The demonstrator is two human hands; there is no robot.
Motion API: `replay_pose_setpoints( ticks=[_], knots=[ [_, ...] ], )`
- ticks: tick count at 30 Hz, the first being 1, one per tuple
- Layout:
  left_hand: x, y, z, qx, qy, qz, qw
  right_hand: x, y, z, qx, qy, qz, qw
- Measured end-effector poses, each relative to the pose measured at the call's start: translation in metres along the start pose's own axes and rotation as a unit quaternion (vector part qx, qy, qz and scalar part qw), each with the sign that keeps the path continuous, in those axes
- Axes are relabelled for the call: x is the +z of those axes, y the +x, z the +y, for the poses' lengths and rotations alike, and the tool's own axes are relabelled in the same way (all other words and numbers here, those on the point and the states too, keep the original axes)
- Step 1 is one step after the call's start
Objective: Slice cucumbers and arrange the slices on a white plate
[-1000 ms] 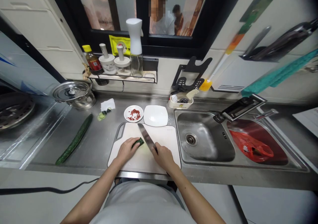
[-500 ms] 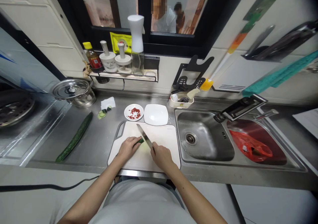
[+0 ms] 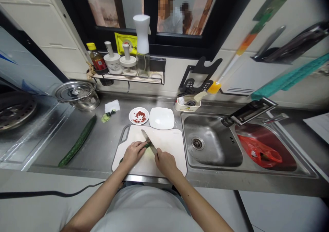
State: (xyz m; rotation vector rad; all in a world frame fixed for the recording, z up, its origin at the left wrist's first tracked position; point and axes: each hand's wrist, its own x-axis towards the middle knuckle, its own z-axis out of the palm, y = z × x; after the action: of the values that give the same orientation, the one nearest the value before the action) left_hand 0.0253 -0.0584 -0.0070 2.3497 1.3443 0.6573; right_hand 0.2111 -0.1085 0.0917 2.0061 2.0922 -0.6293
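On the white cutting board (image 3: 167, 139), my left hand (image 3: 133, 154) is closed on a dark green cucumber piece (image 3: 147, 144); most of it is hidden under the fingers, and a bit shows by the wrist. My right hand (image 3: 166, 160) grips the handle of a knife (image 3: 145, 135), whose blade slants up and left against the cucumber's end. A whole cucumber (image 3: 78, 142) lies on the counter left of the board. Above the board stand a small plate (image 3: 131, 116) with red bits and a bare white square plate (image 3: 161, 118). Cucumber slices (image 3: 105, 118) lie near a white tissue (image 3: 112, 106).
To the right is a double sink (image 3: 213, 139) with a red plastic bag (image 3: 259, 151) and a faucet (image 3: 249, 112). A lidded steel pot (image 3: 77, 95) stands back left. Bottles sit on a wall shelf (image 3: 128, 78). A person (image 3: 169, 16) shows in the window.
The knife blade has shifted slightly at the cucumber's end, and my right hand has moved a little left. A dark green bit now shows beside my left wrist.
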Motion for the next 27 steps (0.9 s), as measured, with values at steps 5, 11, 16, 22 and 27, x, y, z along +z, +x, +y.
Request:
replay_pose_setpoints(
  ticks=[5, 11, 16, 22, 27],
  knots=[
    [0.003, -0.001, -0.001, 0.002, 0.009, 0.000, 1.000, -0.004, -0.002, -0.004, 0.004, 0.006, -0.035, 0.999],
    [0.006, -0.002, -0.002, 0.011, 0.022, 0.003, 1.000, -0.007, -0.014, -0.003, 0.007, 0.005, -0.062, 0.998],
    [0.005, -0.002, 0.000, 0.005, 0.020, 0.004, 1.000, -0.006, -0.028, 0.003, 0.016, 0.006, -0.082, 0.996],
    [0.005, -0.002, 0.000, -0.001, 0.009, 0.001, 1.000, -0.007, -0.033, 0.005, 0.013, -0.002, -0.088, 0.996],
    [0.006, -0.002, -0.001, -0.003, 0.009, 0.001, 1.000, -0.007, -0.028, 0.003, 0.010, -0.006, -0.083, 0.996]
  ],
)
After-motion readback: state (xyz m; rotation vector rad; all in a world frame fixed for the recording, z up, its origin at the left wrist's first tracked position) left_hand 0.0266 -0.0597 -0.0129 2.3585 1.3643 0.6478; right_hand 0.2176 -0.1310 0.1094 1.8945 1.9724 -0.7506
